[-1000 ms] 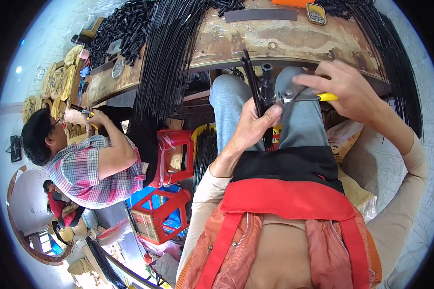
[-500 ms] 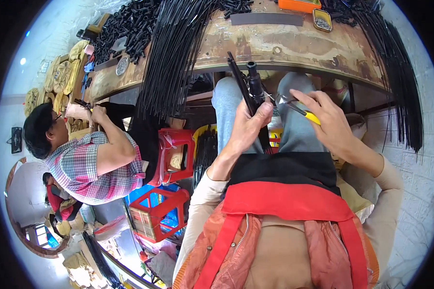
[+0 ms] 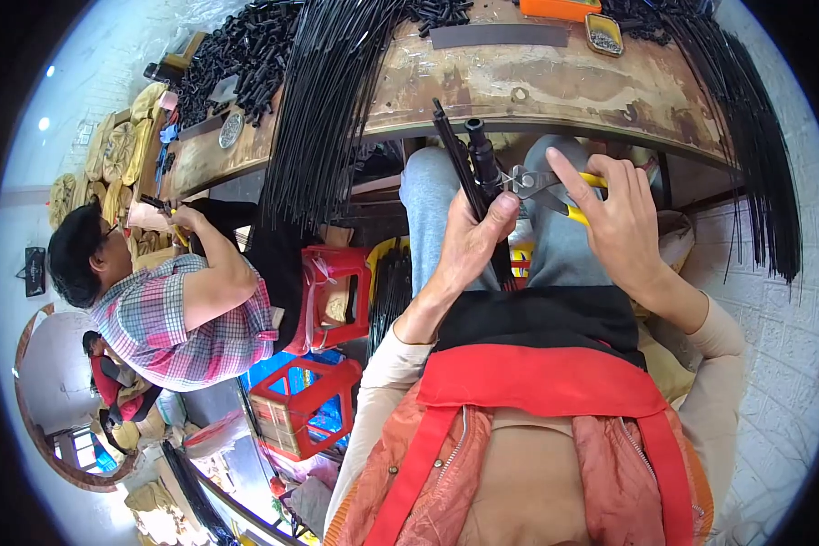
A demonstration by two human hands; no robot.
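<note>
Pliers in curled right hand, black rods clasped in left hand, contact at tool tip unclear

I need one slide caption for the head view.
Left hand grips black rods and tube; right hand holds yellow-handled pliers beside them.

A co-worker in a plaid shirt sits at the left, with tan sacks piled farther off. Just right of the co-worker stands a red plastic stool, with a second red stool nearer. A person in red shows at the near left. An orange tray lies on the tabletop's far side. White brick wall lines the right.
</note>
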